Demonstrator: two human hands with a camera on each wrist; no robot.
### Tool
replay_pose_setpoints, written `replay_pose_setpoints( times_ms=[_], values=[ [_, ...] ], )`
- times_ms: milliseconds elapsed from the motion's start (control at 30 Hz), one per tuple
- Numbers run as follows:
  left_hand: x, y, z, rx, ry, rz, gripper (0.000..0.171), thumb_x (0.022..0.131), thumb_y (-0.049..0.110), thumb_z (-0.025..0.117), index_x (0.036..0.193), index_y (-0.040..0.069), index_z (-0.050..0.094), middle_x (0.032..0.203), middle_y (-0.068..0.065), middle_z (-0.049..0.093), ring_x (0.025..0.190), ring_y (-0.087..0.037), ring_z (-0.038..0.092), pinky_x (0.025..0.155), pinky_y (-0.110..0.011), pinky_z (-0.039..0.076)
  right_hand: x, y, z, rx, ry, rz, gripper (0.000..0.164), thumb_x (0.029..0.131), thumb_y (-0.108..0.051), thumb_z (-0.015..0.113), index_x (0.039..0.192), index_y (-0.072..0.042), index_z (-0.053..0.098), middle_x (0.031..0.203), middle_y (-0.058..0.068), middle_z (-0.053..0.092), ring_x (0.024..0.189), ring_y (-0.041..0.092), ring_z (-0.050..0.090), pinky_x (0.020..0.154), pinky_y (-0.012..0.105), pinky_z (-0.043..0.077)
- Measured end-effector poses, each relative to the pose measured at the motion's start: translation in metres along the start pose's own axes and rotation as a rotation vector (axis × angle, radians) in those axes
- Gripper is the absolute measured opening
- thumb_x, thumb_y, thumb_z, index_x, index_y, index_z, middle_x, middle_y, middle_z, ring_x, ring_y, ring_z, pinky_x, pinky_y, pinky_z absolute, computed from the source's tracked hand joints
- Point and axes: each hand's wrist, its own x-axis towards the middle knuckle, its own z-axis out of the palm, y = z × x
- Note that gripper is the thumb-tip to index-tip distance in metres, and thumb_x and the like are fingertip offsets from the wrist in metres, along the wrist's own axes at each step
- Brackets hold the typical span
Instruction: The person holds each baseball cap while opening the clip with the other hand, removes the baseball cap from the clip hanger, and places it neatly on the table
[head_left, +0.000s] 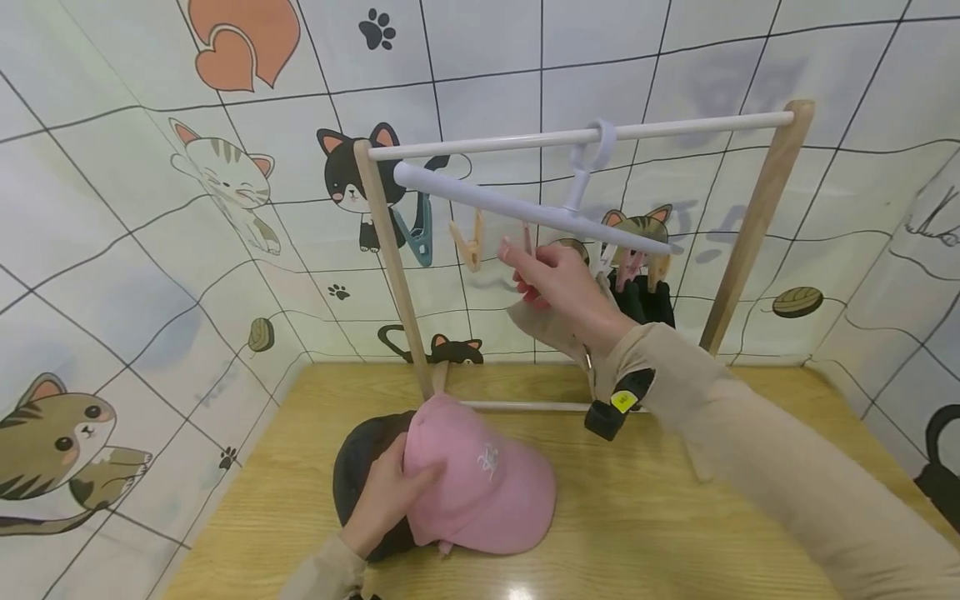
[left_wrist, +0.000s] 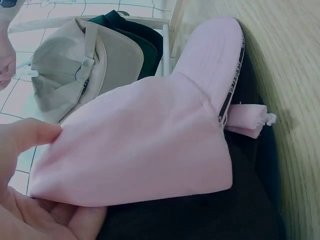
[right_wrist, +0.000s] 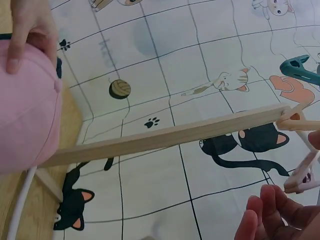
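In the head view my left hand (head_left: 393, 492) pinches a pink baseball cap (head_left: 517, 492), thumb outside and fingers beneath the crown's edge. A black cap (head_left: 367, 454) lies under it on the table. My right hand (head_left: 566, 287) is raised below a lavender clip hanger (head_left: 510, 208), beside its middle pink clothespin (right_wrist: 302, 175). The right wrist view shows that clothespin between the thumb and the loosely bent fingertips, with a gap below it. A beige cap (left_wrist: 70, 65) and a dark green cap (left_wrist: 150, 45) hang from the hanger, partly hidden behind my right arm in the head view.
The hanger hooks over the white bar (head_left: 480, 143) of a wooden-legged rack (head_left: 757, 225). Blue (head_left: 420, 229) and peach (head_left: 471, 242) clothespins dangle at its left. The wooden tabletop (head_left: 637, 517) meets a cat-printed backdrop (head_left: 487, 75) behind and at the sides.
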Motion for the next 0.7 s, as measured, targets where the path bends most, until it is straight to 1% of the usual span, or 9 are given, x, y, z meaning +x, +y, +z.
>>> replay_pose_setpoints(
  times_ms=[100, 200, 267, 333, 433, 500, 533, 633, 700],
  values=[
    [-0.003, -0.001, -0.001, 0.061, 0.003, -0.009, 0.050, 0.077, 0.033, 0.067, 0.112, 0.002, 0.048, 0.094, -0.009, 0.061, 0.081, -0.017, 0.059, 0.065, -0.031, 0.047, -0.005, 0.005, -0.011, -0.119, -0.039, -0.024, 0.052, 0.079, -0.055, 0.055, 0.095, -0.006, 0.057, 0.088, 0.010, 0.056, 0.080, 0.026, 0.053, 0.068, 0.034, 0.045],
    [-0.008, 0.000, -0.002, 0.098, 0.000, 0.005, 0.051, 0.079, 0.033, 0.066, 0.113, 0.002, 0.044, 0.093, -0.012, 0.061, 0.079, -0.019, 0.060, 0.063, -0.031, 0.048, -0.012, 0.013, -0.024, -0.241, -0.004, -0.117, 0.045, 0.080, -0.051, 0.058, 0.096, -0.009, 0.057, 0.086, 0.007, 0.058, 0.078, 0.021, 0.053, 0.067, 0.032, 0.043],
    [-0.012, -0.001, -0.004, 0.117, 0.000, 0.017, 0.051, 0.080, 0.032, 0.065, 0.114, 0.003, 0.042, 0.093, -0.014, 0.061, 0.077, -0.019, 0.061, 0.062, -0.031, 0.048, -0.015, 0.018, -0.032, -0.315, 0.053, -0.247, 0.036, 0.082, -0.041, 0.060, 0.096, -0.008, 0.056, 0.084, 0.005, 0.058, 0.076, 0.017, 0.053, 0.065, 0.032, 0.043],
    [-0.014, -0.002, -0.006, 0.134, 0.002, 0.034, 0.052, 0.080, 0.031, 0.065, 0.117, 0.004, 0.039, 0.092, -0.015, 0.062, 0.076, -0.020, 0.061, 0.060, -0.030, 0.048, -0.016, 0.023, -0.042, -0.405, 0.143, -0.396, 0.028, 0.082, -0.030, 0.061, 0.096, -0.006, 0.055, 0.085, 0.005, 0.057, 0.075, 0.015, 0.051, 0.063, 0.030, 0.042],
    [-0.016, -0.001, -0.007, 0.166, 0.017, 0.063, 0.053, 0.080, 0.030, 0.065, 0.118, 0.004, 0.037, 0.088, -0.016, 0.062, 0.071, -0.019, 0.061, 0.057, -0.029, 0.047, -0.010, 0.030, -0.060, -0.548, 0.263, -0.569, 0.023, 0.081, -0.012, 0.058, 0.101, -0.001, 0.052, 0.091, 0.011, 0.053, 0.077, 0.021, 0.047, 0.062, 0.032, 0.039],
    [-0.016, -0.001, -0.007, 0.187, 0.030, 0.076, 0.054, 0.080, 0.030, 0.065, 0.118, 0.004, 0.036, 0.086, -0.016, 0.062, 0.068, -0.018, 0.061, 0.055, -0.029, 0.046, -0.005, 0.036, -0.073, -0.665, 0.299, -0.618, 0.027, 0.081, -0.006, 0.054, 0.107, 0.000, 0.049, 0.098, 0.015, 0.049, 0.082, 0.026, 0.043, 0.065, 0.036, 0.037],
    [-0.016, -0.001, -0.007, 0.193, 0.033, 0.080, 0.055, 0.080, 0.030, 0.065, 0.118, 0.003, 0.036, 0.085, -0.016, 0.062, 0.067, -0.018, 0.061, 0.054, -0.029, 0.046, -0.001, 0.040, -0.079, -0.714, 0.297, -0.631, 0.031, 0.080, -0.004, 0.053, 0.110, 0.000, 0.049, 0.101, 0.017, 0.048, 0.085, 0.029, 0.042, 0.068, 0.039, 0.035],
    [-0.016, -0.002, -0.006, 0.205, 0.042, 0.083, 0.056, 0.080, 0.031, 0.065, 0.119, 0.004, 0.035, 0.084, -0.015, 0.062, 0.066, -0.018, 0.061, 0.053, -0.029, 0.046, 0.011, 0.055, -0.097, -0.848, 0.254, -0.637, 0.042, 0.080, -0.004, 0.053, 0.121, -0.001, 0.045, 0.109, 0.020, 0.046, 0.085, 0.032, 0.042, 0.067, 0.043, 0.034],
    [-0.017, -0.003, -0.005, 0.214, 0.042, 0.080, 0.057, 0.080, 0.032, 0.064, 0.120, 0.005, 0.035, 0.084, -0.015, 0.062, 0.065, -0.017, 0.060, 0.053, -0.030, 0.045, 0.018, 0.065, -0.107, -0.894, 0.210, -0.614, 0.045, 0.083, -0.008, 0.054, 0.126, -0.002, 0.041, 0.111, 0.020, 0.047, 0.078, 0.029, 0.046, 0.065, 0.043, 0.036]
  ],
)
